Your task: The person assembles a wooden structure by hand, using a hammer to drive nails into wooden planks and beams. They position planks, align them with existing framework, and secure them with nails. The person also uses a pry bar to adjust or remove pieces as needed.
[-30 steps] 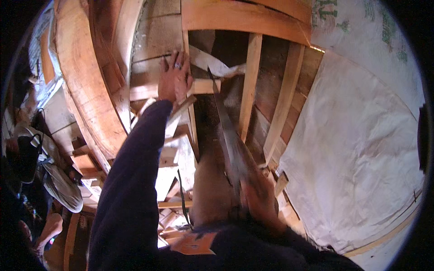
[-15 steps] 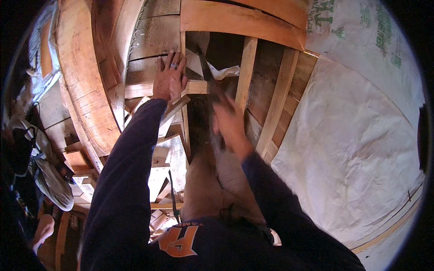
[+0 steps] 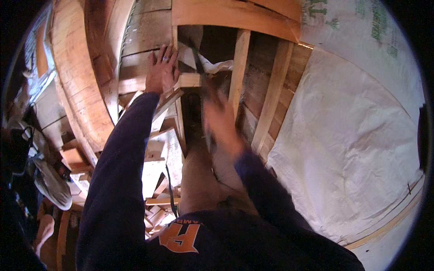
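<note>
My left hand [image 3: 161, 74], a ring on one finger, lies flat with fingers spread on a light wooden board [image 3: 190, 81] that runs crosswise, pressing it from above. Motion blurs my right hand [image 3: 220, 121], whose fingers are wrapped round the handle of a hand saw. The long dark blade of the saw [image 3: 199, 65] points away from me and stands on edge at the right end of the board. The handle is mostly hidden by the hand and the blur.
Upright studs [image 3: 238, 67] and a wide orange-brown plank [image 3: 235, 16] frame a dark gap ahead. White sheeting [image 3: 343, 144] covers the right side. Curved planks [image 3: 81, 67] stand at left, with wood offcuts [image 3: 165, 153] below. Part of another person [image 3: 44, 230] shows at lower left.
The whole view has shifted slightly, so the scene sits a little further left. My right hand and the saw are blurred by movement in both frames; my left hand stays on the board.
</note>
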Demonstrator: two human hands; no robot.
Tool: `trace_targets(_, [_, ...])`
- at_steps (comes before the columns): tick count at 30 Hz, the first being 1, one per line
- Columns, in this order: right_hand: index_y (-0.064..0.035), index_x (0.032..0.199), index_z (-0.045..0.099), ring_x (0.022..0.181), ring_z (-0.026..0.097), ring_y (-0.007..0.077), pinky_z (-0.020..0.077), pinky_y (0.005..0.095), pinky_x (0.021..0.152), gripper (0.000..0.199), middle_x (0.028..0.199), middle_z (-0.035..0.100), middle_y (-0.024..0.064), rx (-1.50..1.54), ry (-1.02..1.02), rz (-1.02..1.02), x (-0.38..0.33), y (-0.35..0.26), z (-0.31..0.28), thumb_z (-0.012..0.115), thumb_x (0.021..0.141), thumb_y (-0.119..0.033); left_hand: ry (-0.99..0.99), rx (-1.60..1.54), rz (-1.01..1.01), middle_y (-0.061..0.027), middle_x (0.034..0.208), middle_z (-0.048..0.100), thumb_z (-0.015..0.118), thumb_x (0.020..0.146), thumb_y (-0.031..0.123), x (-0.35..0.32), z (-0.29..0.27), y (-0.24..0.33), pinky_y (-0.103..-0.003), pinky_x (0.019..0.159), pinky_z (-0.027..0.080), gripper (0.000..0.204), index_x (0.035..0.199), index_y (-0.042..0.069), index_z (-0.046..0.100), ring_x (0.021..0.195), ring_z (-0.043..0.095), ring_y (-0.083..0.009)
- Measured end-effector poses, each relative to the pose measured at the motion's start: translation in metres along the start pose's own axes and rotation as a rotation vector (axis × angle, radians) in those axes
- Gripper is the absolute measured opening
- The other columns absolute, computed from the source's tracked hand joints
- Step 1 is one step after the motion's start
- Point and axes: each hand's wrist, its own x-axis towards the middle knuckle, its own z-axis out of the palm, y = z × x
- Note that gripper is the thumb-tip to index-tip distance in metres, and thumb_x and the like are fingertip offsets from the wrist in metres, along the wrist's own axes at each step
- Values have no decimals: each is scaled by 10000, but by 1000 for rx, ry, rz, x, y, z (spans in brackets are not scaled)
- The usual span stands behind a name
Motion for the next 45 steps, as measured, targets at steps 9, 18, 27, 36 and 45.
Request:
trace_targets(9, [21,1257,506,997,601,250,458,366,924,349,1092,629,182,-70,-134,124,82,-5,6,531,937,-117,89,33,2,-143,1532,260,557,818,292,10,9,-10,-599,1126,160,678,1431,72,366,1436,186,-329])
trace_targets(18, [19,1080,573,837,609,232,483,381,787,223,923,629,146,-144,-98,-5,18,-1,-8,557,901,-115,44,92,-39,-137,1519,288,548,825,280,0,-5,-11,-571,1135,170,664,1434,90,365,1428,211,-318])
trace_targets(27, [37,1120,547,891,604,245,470,356,818,286,958,619,177,-215,-39,-220,-68,-32,-33,555,882,-121,23,95,-38,-136,1524,285,552,822,301,-7,-4,2,-577,1130,184,678,1431,71,364,1430,211,-314])
trace_targets(36, [32,1219,518,984,613,229,466,346,916,348,1090,613,191,-267,39,-390,-12,53,9,570,915,-129,101,59,-29,-149,1526,277,556,825,289,2,6,-19,-592,1127,165,658,1414,51,386,1426,213,-329])
trace_targets(45, [50,1207,532,1128,562,293,423,402,989,371,1175,590,227,85,22,185,20,-13,6,584,864,-81,-16,66,-37,-144,1552,218,539,834,274,2,5,-8,-580,1141,154,682,1453,78,328,1433,193,-341])
